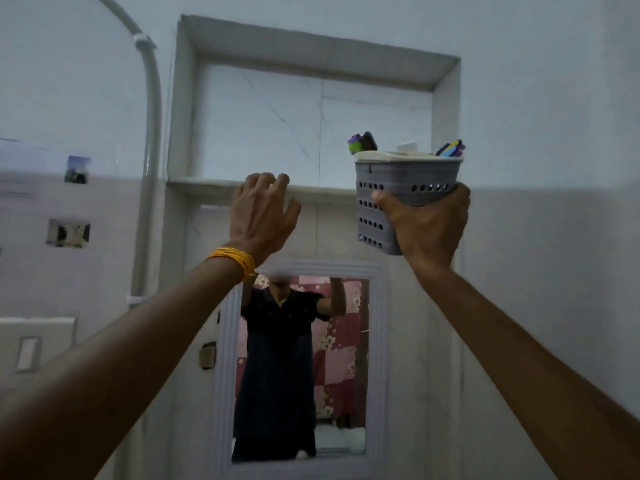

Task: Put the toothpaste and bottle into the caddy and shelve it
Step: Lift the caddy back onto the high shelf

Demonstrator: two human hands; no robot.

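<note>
My right hand (427, 225) grips a grey perforated caddy (405, 180) from below and holds it up in front of the right side of a wall niche. Above its rim poke a purple-and-dark item (362, 143), a white cap (407, 146) and a blue-purple item (450, 148); I cannot tell which is the toothpaste or the bottle. The caddy's base hangs lower than the niche shelf ledge (207, 184). My left hand (263, 213), with an orange thread band at the wrist, is raised at the ledge's front edge, fingers apart and curled, holding nothing.
The recessed marble niche (311, 123) is set in the wall above a framed mirror (301, 368) that reflects a person with raised arms. A grey pipe (152, 133) runs down the wall at left. A switch plate (29, 351) sits at lower left.
</note>
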